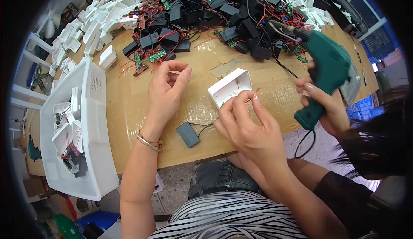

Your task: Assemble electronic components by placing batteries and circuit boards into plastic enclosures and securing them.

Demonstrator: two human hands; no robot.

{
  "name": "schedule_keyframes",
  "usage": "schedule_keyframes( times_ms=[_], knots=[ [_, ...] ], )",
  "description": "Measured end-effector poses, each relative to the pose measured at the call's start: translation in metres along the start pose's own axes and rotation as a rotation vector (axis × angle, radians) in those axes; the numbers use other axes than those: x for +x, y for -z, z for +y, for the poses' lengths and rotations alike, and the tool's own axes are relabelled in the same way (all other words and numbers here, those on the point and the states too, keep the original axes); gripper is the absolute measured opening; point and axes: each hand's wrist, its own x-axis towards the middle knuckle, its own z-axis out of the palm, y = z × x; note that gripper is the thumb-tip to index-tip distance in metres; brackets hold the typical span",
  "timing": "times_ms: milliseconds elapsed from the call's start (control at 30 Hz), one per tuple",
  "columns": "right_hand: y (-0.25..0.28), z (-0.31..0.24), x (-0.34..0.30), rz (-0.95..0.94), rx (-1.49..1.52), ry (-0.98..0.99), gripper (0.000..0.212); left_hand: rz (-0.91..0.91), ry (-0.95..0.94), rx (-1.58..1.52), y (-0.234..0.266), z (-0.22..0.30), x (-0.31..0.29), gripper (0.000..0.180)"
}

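Observation:
Over the middle of the table, my left hand [165,92] is raised with fingers curled and thumb tip close to the index tip; whatever it may hold is too small to make out. My right hand [256,129] pinches a short red wire [258,90] at the near side of an open white plastic case [227,92]. The case sits tilted on the table, its hollow facing up, with a bit of wire inside. Below it lies a small black box [188,135] on a black cable that runs toward my right hand.
At the right, another person's hand holds a green glue gun [322,73]. A heap of black boxes [176,13], red wires and circuit boards covers the far side. White cases [92,34] pile at far left; a white bin [97,131] with parts stands nearer.

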Motion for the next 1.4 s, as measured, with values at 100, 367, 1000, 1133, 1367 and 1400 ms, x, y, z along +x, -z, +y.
schedule_keyframes(
  times_ms=[100,367,1000,1133,1367,1400],
  knots=[
    [0.015,0.011,0.005,-0.155,-0.238,0.036,0.005,0.015,-0.052,-0.033,-0.005,0.001,0.003,0.021],
    [0.016,0.001,0.008,-0.266,-0.248,-0.043,0.012,0.06,-0.091,-0.027,-0.003,-0.003,-0.001,0.022],
    [0.019,0.0,0.012,-0.268,-0.017,-0.034,0.014,0.071,-0.121,0.0,-0.002,0.0,-0.002,0.021],
    [0.019,-0.001,0.012,-0.315,-0.053,-0.025,0.015,0.073,-0.128,-0.003,-0.003,-0.002,-0.002,0.021],
    [0.015,-0.001,0.009,-0.329,-0.044,-0.081,0.012,0.016,-0.046,0.018,0.0,0.003,-0.003,0.021],
    [0.009,-0.005,0.008,-0.271,-0.123,-0.012,0.011,0.017,-0.042,0.018,0.0,0.003,-0.003,0.021]
  ],
)
